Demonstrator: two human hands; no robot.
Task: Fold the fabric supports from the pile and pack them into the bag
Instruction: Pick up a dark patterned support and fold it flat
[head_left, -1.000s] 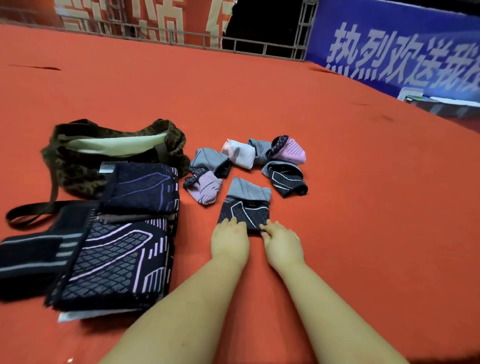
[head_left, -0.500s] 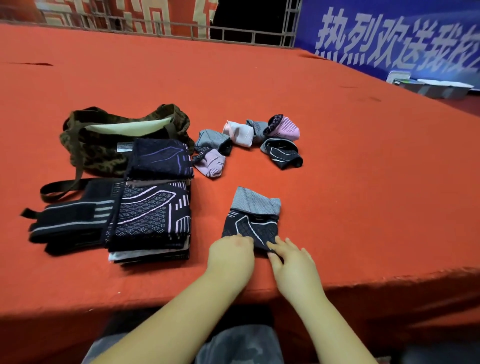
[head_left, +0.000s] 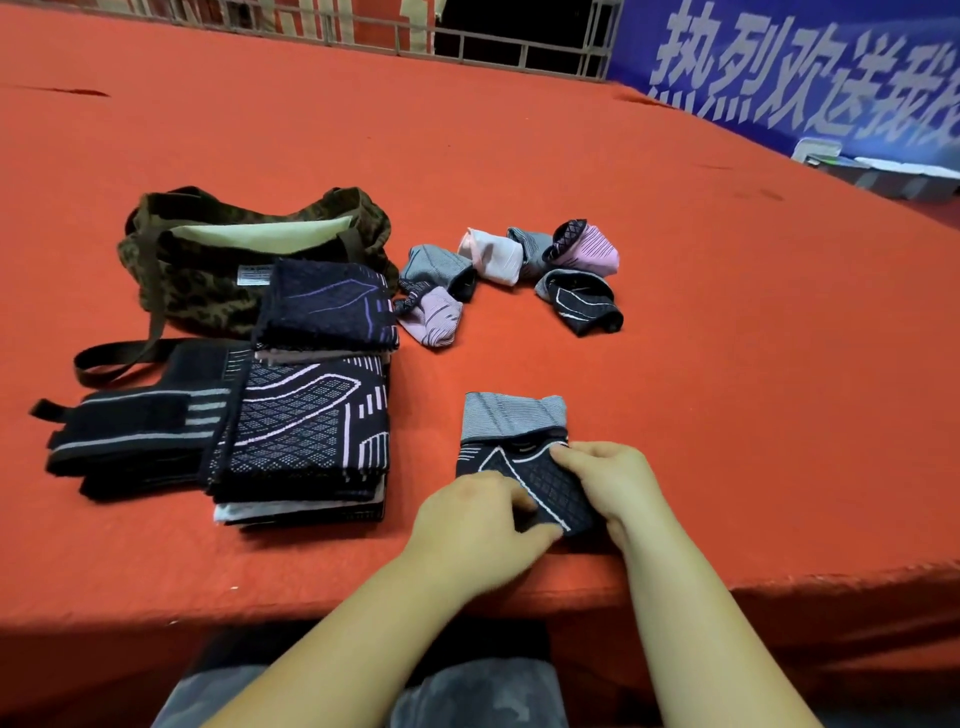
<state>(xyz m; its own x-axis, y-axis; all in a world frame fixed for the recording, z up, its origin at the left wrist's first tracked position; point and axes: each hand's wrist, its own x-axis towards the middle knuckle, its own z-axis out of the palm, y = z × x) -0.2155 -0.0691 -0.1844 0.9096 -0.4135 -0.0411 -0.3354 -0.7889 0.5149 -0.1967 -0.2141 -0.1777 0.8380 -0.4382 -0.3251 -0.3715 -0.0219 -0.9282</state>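
Head view, left hand (head_left: 480, 519) and right hand (head_left: 605, 480) fingers curled, pinching black-and-grey knitted fabric support (head_left: 519, 457) on red counter (head_left: 675, 364), camouflage bag (head_left: 208, 270) behind.

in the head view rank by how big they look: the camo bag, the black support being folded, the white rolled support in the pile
1. camo bag, largest, though it lies farther from the camera.
2. black support that both hands grip, partly covered by them.
3. white rolled support, smallest; it lies farther back, so its true size against the black one is unsure.

Bag (head_left: 208, 280) behind stack (head_left: 306, 441), loose supports (head_left: 519, 275) to their right.
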